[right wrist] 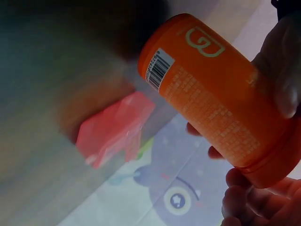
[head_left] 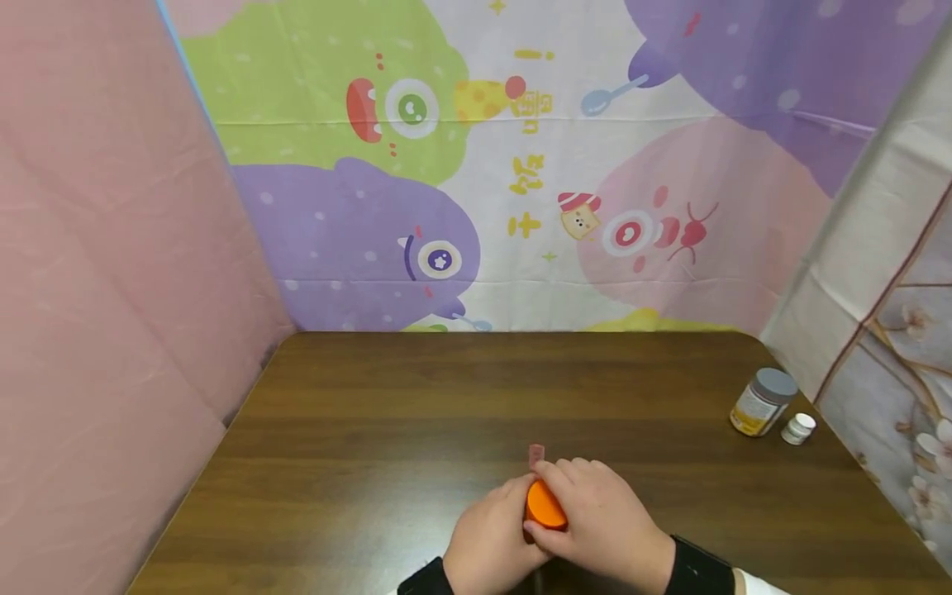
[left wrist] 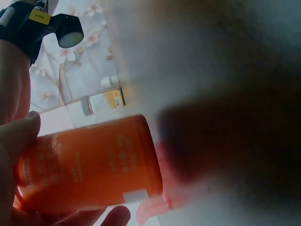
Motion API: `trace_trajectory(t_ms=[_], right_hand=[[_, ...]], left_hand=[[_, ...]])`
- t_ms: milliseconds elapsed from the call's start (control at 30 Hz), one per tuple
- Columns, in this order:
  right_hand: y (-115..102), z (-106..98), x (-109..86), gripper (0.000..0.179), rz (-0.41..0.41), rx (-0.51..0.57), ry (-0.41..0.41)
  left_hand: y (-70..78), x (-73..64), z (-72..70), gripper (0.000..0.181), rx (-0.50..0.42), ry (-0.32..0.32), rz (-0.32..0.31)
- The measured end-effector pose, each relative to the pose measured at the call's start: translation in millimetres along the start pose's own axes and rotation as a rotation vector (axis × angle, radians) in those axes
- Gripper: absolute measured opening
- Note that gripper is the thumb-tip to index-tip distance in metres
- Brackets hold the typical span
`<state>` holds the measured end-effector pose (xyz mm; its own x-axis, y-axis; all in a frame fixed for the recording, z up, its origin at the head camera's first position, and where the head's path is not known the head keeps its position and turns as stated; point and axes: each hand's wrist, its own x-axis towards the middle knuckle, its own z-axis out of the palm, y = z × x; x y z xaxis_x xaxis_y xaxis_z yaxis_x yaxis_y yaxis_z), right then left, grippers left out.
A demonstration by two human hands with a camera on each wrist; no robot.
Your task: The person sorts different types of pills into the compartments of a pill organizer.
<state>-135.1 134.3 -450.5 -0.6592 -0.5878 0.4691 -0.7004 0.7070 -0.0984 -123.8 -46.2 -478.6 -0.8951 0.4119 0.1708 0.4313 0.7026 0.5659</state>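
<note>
An orange bottle (left wrist: 94,160) with pale printing is held between both hands above the front middle of the wooden table. My left hand (head_left: 487,530) grips its body, the thumb on one side and fingers round the other. From the right, my right hand (head_left: 606,516) wraps over the top, its fingers and thumb about the orange lid (head_left: 545,506). A barcode label (right wrist: 159,69) shows near the bottle's base in the right wrist view. Just beyond the hands lies a pinkish-red piece (right wrist: 115,127), looking like folded plastic, partly hidden by them in the head view.
At the table's right edge stand a jar with a grey lid (head_left: 763,402) and a small white bottle (head_left: 798,429). The brown table (head_left: 416,388) meets a cartoon-printed cloth (head_left: 521,289) behind, with pink cloth (head_left: 111,248) on the left.
</note>
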Motion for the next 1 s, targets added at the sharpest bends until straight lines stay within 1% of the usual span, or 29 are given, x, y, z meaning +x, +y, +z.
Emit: trace_trajectory(t_ms=[67,200,333,400,500,600,700,833,1000], right_hand=[[-2.3,3.0,0.9,0.052,0.004,0.007,-0.014],[-4.8,5.6,2.5,0.051,0.031,0.04,-0.055],[-5.0,6.5,4.3,0.052,0.057,0.053,-0.079],[-4.7,6.1,5.0,0.054,0.089,0.058,-0.101],[-4.5,4.9,5.5,0.054,0.158,0.085,-0.157],[-3.6,4.5,6.3,0.053,0.196,0.13,-0.202],[-2.0,5.1,6.8,0.05,0.195,0.168,-0.211],[-0.3,7.0,6.0,0.049,0.186,0.201,-0.208],[0.7,10.8,4.2,0.045,0.15,0.218,-0.202]], left_hand=[[-1.3,0.9,0.4,0.056,-0.034,0.009,0.001],[-3.9,2.0,0.3,0.049,-0.092,0.004,-0.038],[-6.4,4.2,0.5,0.046,-0.134,-0.008,-0.067],[-7.6,5.1,0.8,0.044,-0.16,-0.017,-0.082],[-9.6,5.0,1.5,0.043,-0.187,-0.028,-0.099],[-11.9,4.6,2.6,0.043,-0.2,-0.031,-0.096],[-14.0,5.1,3.2,0.045,-0.226,-0.035,-0.092],[-16.2,5.6,3.1,0.046,-0.292,-0.062,-0.101],[-17.9,3.6,3.7,0.046,-0.349,-0.091,-0.106]])
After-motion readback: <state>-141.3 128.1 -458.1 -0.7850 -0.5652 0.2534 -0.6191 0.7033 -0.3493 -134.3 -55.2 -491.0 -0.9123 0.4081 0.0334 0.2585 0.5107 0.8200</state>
